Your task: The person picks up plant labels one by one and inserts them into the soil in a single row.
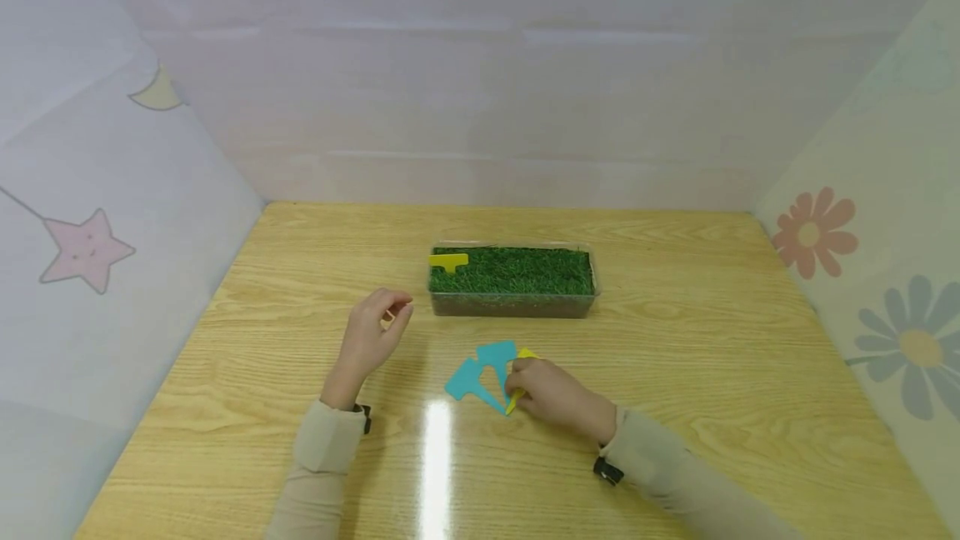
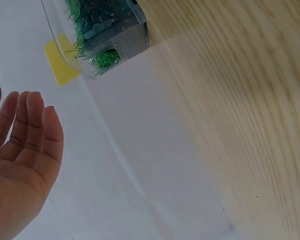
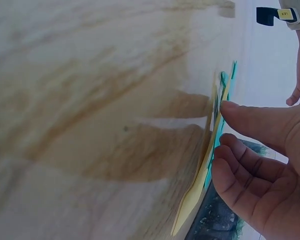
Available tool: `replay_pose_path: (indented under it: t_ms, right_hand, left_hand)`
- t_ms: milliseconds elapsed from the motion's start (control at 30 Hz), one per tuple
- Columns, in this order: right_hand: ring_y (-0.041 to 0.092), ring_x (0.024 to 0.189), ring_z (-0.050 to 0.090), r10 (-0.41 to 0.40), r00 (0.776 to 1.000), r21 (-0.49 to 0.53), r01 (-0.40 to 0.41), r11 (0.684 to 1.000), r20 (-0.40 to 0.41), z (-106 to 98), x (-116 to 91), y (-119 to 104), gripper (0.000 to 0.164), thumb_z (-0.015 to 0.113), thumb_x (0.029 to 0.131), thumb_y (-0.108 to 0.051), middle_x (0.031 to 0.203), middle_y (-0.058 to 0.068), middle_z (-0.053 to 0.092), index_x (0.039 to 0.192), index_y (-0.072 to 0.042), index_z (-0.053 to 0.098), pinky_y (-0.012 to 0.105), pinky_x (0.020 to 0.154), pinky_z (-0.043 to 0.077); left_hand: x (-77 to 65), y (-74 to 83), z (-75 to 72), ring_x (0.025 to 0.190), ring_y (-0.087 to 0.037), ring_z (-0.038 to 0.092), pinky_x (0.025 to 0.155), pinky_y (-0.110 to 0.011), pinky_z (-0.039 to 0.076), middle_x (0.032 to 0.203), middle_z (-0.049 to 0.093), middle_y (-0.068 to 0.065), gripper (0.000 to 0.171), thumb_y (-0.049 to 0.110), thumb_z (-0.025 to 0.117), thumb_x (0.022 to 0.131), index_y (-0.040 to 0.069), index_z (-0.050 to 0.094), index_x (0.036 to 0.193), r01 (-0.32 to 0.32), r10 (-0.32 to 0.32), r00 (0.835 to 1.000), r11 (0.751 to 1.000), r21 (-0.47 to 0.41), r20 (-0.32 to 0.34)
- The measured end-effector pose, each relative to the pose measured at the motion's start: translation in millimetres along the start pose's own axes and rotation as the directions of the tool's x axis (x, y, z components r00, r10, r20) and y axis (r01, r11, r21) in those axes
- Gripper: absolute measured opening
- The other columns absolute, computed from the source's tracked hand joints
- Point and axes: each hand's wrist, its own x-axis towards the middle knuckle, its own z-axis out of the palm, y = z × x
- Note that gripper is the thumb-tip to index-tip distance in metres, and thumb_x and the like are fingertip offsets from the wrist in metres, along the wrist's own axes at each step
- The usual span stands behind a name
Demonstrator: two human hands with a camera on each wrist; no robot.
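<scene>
My right hand (image 1: 551, 391) is over a yellow T-shaped plant label (image 1: 528, 353) on the table. Its thumb and curled fingertips are at the label's stem, which shows nearly edge-on in the right wrist view. Two blue plant labels (image 1: 497, 352) lie just left of it, their pointed stems meeting near the yellow tip. My left hand (image 1: 369, 333) hovers left of a clear planter box (image 1: 510, 307), holding nothing; its fingers are loosely bent in the left wrist view. Another yellow plant label (image 1: 448, 261) stands in the green artificial grass (image 1: 525, 272) at the box's left end.
The wooden table (image 1: 675, 340) meets a pale wall covering (image 1: 487, 107) behind the box. Printed side walls with a star (image 1: 86, 250) and flowers (image 1: 815, 233) flank it. A bright light reflection falls on the tabletop in front of the blue labels.
</scene>
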Motion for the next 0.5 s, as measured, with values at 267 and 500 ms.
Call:
replay_pose_path:
  t_ms: [267, 500]
  right_hand:
    - [0.008, 0.069, 0.051, -0.030, 1.000, -0.055, 0.030, 0.998, 0.004, 4.1, 3.1, 1.3, 0.014, 0.068, 0.076, 0.003, 0.075, 0.000, 0.055, 0.080, -0.010, 0.069, 0.019, 0.064, 0.046]
    - [0.009, 0.069, 0.051, -0.035, 0.999, -0.113, 0.036, 0.993, 0.011, 7.2, 4.1, 3.4, 0.010, 0.070, 0.076, -0.002, 0.074, -0.002, 0.052, 0.078, -0.012, 0.069, 0.018, 0.063, 0.045]
  left_hand:
    - [0.7, 3.8, 4.1, 0.074, -0.019, 0.057, 0.061, -0.037, 0.051, 0.084, 0.061, -0.008, 0.009, 0.001, 0.060, 0.086, 0.000, 0.064, 0.094, 0.035, -0.035, 0.998, 0.999, -0.012, 0.052]
    - [2.4, 8.9, 12.9, 0.076, -0.019, 0.058, 0.063, -0.034, 0.051, 0.087, 0.062, -0.008, 0.011, 0.004, 0.059, 0.088, -0.001, 0.065, 0.095, 0.039, -0.035, 0.990, 0.999, -0.023, 0.136]
